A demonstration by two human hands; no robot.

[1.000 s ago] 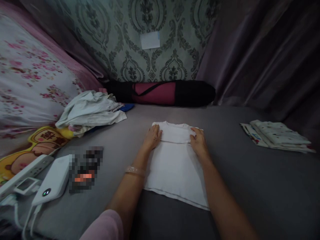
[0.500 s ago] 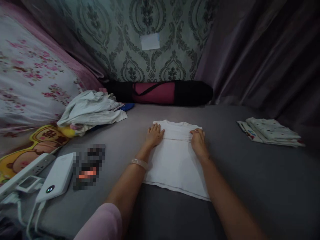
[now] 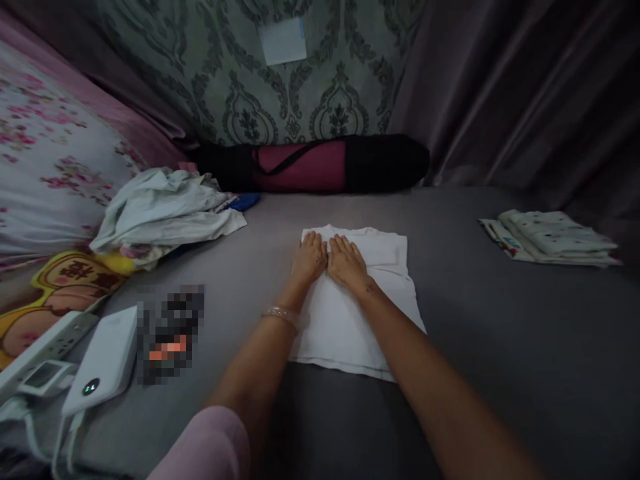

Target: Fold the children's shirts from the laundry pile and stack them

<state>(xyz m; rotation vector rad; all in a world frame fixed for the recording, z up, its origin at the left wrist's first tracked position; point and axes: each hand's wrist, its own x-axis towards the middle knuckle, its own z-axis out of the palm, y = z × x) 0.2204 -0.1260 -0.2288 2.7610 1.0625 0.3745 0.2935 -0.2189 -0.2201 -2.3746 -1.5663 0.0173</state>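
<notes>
A white shirt (image 3: 350, 327) lies spread on the grey bed sheet (image 3: 465, 347), its neckline toward the wall and its sides folded inward near the top. My left hand (image 3: 310, 257) rests flat on the shirt's upper left part, fingers stretched out. Close beside it, my right hand (image 3: 347, 260) also presses flat on the cloth near the middle of the upper part. Neither hand grips the fabric. Part of the shirt is covered by my hands and right forearm.
Folded clothes (image 3: 555, 237) lie at the right. Rumpled clothes (image 3: 165, 210) are heaped at the left, above a yellow cushion (image 3: 65, 287). A white power bank (image 3: 103, 360) and power strip (image 3: 47, 350) with cables sit at the near left. A black-and-pink long bag (image 3: 305, 165) lies along the wall.
My right hand has moved left from the shirt's right edge to lie beside my left hand, its fingers now straightened. The view has tilted down slightly.
</notes>
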